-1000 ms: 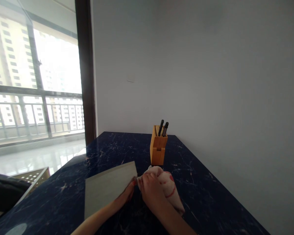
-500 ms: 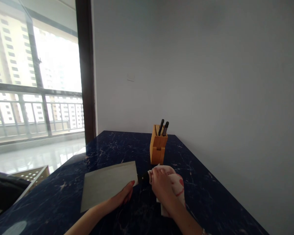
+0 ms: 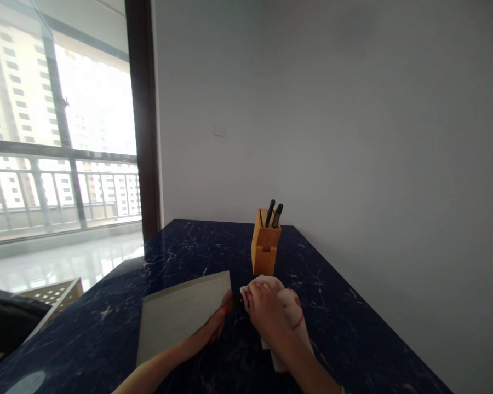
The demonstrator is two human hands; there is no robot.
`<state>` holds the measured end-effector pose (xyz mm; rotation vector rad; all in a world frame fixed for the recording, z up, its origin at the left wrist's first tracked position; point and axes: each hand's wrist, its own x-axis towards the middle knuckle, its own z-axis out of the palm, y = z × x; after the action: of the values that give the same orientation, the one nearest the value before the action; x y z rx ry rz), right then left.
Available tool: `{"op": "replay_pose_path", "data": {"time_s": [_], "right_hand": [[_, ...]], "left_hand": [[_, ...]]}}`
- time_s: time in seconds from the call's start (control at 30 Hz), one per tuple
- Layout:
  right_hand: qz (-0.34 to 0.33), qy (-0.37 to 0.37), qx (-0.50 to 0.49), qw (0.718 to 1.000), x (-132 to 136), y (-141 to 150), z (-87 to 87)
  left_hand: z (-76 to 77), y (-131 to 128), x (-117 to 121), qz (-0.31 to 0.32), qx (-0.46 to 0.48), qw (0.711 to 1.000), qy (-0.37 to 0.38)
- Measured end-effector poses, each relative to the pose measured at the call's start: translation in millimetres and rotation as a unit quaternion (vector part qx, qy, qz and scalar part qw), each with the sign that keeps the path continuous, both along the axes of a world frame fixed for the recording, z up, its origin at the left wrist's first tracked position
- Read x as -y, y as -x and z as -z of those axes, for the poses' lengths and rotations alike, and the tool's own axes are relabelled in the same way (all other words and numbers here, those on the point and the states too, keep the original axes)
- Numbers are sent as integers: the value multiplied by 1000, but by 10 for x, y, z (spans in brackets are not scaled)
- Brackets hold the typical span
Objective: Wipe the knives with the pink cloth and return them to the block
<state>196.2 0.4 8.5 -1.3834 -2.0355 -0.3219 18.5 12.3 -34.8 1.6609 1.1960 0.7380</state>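
Note:
A wide cleaver with a pale rectangular blade is held over the dark table, its blade pointing left. My left hand is closed on the blade's lower edge, close to the handle. The short black handle shows only in part. Around its right end my right hand presses a white cloth with red marks, fingers wrapped over it. The cloth's loose end hangs below that hand. Just beyond the cloth stands a wooden knife block with two black-handled tools in its slots.
The dark blue marbled table runs back to a grey wall. At the left are a glazed balcony door and a light perforated chair with a dark item on it.
My right hand and the cloth have slid left along the handle towards the blade, covering more of it. The cleaver has tilted slightly, and my left hand has shifted a little.

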Motion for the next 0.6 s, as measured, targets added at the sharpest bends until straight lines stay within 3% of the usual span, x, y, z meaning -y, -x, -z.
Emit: {"op": "replay_pose_path", "data": {"time_s": [0.17,0.43,0.6], "right_hand": [[46,-1,-22,999,-154,-191,74],[62,13,-63,996,-191,-367,-11],[50,37,-63,996,-189,-394,-24]], "left_hand": [[-111,94,50,-2,-14,1000,3],[-498,193,241,21,14,999,-34],[-554,169,287,13,9,999,-39]]}}
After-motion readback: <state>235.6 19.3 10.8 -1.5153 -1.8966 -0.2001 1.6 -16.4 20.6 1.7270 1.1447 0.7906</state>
